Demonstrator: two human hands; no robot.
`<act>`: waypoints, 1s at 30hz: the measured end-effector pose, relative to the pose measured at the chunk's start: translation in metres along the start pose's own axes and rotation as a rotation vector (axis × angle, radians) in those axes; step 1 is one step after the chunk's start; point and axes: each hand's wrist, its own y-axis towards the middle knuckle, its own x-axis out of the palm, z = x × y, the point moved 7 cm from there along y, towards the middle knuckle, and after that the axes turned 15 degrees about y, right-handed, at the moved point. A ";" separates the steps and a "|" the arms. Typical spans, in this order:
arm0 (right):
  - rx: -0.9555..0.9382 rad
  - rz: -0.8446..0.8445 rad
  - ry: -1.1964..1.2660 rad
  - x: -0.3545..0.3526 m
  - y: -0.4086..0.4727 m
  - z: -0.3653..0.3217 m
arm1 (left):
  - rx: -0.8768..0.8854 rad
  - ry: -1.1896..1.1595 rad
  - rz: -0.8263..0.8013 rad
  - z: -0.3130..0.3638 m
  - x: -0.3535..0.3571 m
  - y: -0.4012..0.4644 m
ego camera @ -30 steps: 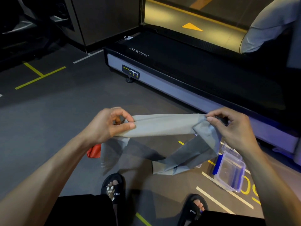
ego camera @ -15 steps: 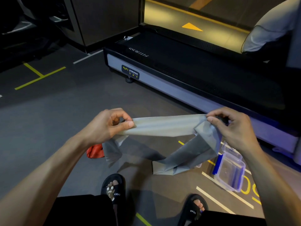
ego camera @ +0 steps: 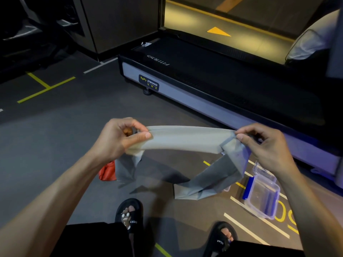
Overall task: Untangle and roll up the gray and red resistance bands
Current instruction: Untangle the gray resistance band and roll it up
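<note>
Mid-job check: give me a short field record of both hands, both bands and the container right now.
left hand: pinches one end of the gray band
right hand: pinches the gray band at a fold
gray band: stretched between the hands, the rest hangs folded, not rolled
red band: hangs below the left hand, partly hidden
clear plastic container: open, on the floor

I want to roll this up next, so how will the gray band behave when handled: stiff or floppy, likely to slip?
The gray band is probably very floppy: between the left hand and right hand it runs flat, while its loose ends hang in folds. It looks thin and light. It may twist or unroll easily, since creases already show near the right hand.
</note>
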 end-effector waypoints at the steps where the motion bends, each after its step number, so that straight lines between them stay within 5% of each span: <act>1: 0.003 0.000 0.003 0.000 0.000 0.000 | 0.006 -0.007 -0.002 0.001 0.000 0.000; 14: 0.004 -0.019 -0.020 -0.001 -0.002 0.001 | 0.007 0.003 0.000 -0.001 0.004 -0.001; 24: 0.004 -0.022 -0.034 0.001 -0.002 0.001 | 0.067 0.376 0.091 0.016 -0.004 -0.003; 30: 0.022 -0.007 -0.035 0.000 -0.003 0.000 | 0.096 0.399 0.055 0.020 -0.002 -0.003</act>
